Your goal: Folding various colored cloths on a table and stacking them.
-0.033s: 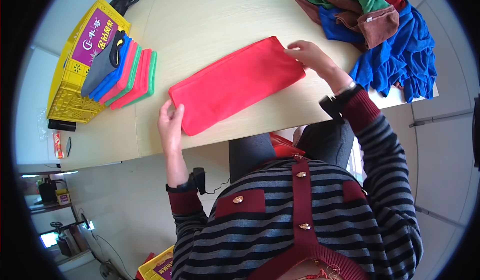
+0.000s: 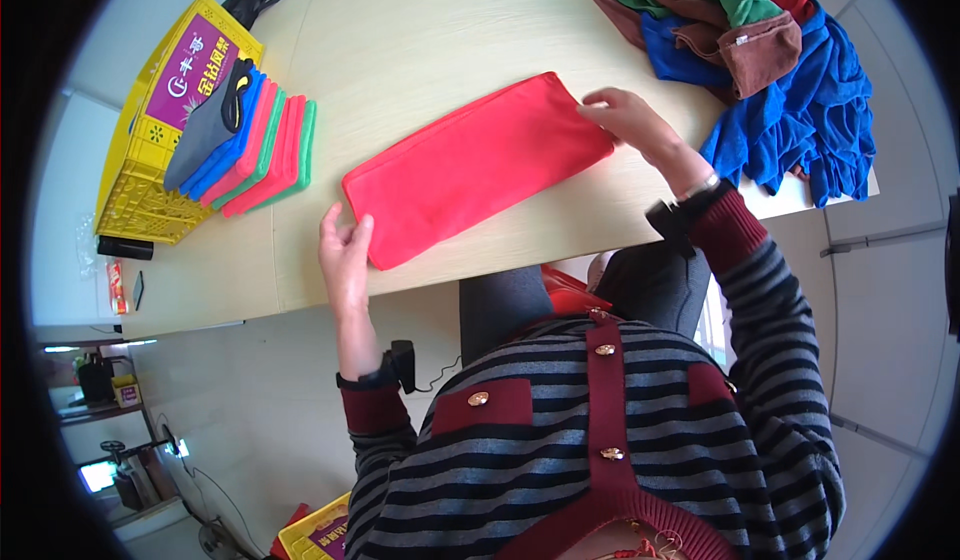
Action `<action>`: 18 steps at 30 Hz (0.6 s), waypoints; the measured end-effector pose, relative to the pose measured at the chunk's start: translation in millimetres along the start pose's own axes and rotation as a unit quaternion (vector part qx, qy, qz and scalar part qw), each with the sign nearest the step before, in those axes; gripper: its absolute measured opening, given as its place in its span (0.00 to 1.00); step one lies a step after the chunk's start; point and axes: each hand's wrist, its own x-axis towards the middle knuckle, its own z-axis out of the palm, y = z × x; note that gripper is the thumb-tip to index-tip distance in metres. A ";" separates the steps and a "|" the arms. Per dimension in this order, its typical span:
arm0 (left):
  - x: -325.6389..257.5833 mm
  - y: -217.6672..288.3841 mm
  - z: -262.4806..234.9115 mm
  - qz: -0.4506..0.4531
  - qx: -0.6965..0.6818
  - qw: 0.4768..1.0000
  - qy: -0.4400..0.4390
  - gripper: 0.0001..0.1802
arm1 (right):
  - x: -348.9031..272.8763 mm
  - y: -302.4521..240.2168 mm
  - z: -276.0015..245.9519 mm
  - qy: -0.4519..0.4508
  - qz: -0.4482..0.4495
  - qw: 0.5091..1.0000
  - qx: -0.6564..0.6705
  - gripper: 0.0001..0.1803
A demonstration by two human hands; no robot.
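Observation:
A red cloth [image 2: 475, 172], folded into a long rectangle, lies slantwise on the pale table before me. At its near left end is my left hand [image 2: 345, 255], thumb tip against the cloth's edge and fingers apart from the thumb. My right hand [image 2: 640, 130] is at the far right end, its bent fingers closed on the short edge; part of its grip is hidden. Left of the cloth, a row of folded cloths [image 2: 262, 155] in green, red, blue and grey leans against a yellow crate [image 2: 125, 195].
A loose heap of blue cloths [image 2: 795, 110], with green, red and brown ones [image 2: 765, 55], fills the table's right side. Behind the crate sits a black bundle [image 2: 255, 2]. A black cylinder [image 2: 125, 249] and a small red packet [image 2: 116, 288] lie near the left edge.
My right hand has shifted very slightly to the right. The red cloth and my left hand look nearly the same.

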 end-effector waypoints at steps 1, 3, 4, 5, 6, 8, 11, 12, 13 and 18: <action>-11.0 1.0 -0.3 0.010 0.002 1.000 -0.005 0.29 | -11.9 5.0 -1.6 -0.002 -0.002 1.000 0.000 0.26; -29.6 -2.5 5.2 0.024 0.007 1.000 -0.015 0.34 | -27.1 16.7 -1.0 0.029 -0.028 0.999 -0.019 0.22; -37.9 -1.9 13.2 0.023 0.008 1.000 -0.011 0.34 | -27.9 22.1 2.3 0.025 -0.030 0.999 -0.020 0.22; -45.2 -1.3 24.9 0.072 -0.021 0.997 0.005 0.34 | -26.7 30.8 8.9 0.048 -0.046 0.998 -0.002 0.20; -50.3 -1.4 34.4 0.120 -0.047 0.991 0.021 0.34 | -26.6 34.4 17.4 0.071 -0.062 0.995 0.017 0.17; -52.5 -4.8 36.0 0.169 -0.072 0.982 0.039 0.34 | -26.5 40.6 25.0 0.091 -0.080 0.992 0.037 0.15; -51.7 -15.7 33.8 0.190 0.031 0.979 0.072 0.31 | -31.7 35.2 33.5 0.177 -0.091 0.979 -0.043 0.09; -52.7 -18.6 31.4 0.190 0.031 0.978 0.074 0.31 | -32.8 34.7 33.9 0.176 -0.093 0.979 -0.043 0.09; -54.0 -20.9 29.1 0.185 0.067 0.977 0.087 0.30 | -34.0 34.1 33.6 0.183 -0.089 0.978 -0.050 0.09; -60.2 -17.8 25.7 0.156 0.174 0.965 0.119 0.25 | -42.1 31.1 35.2 0.221 -0.093 0.964 -0.118 0.08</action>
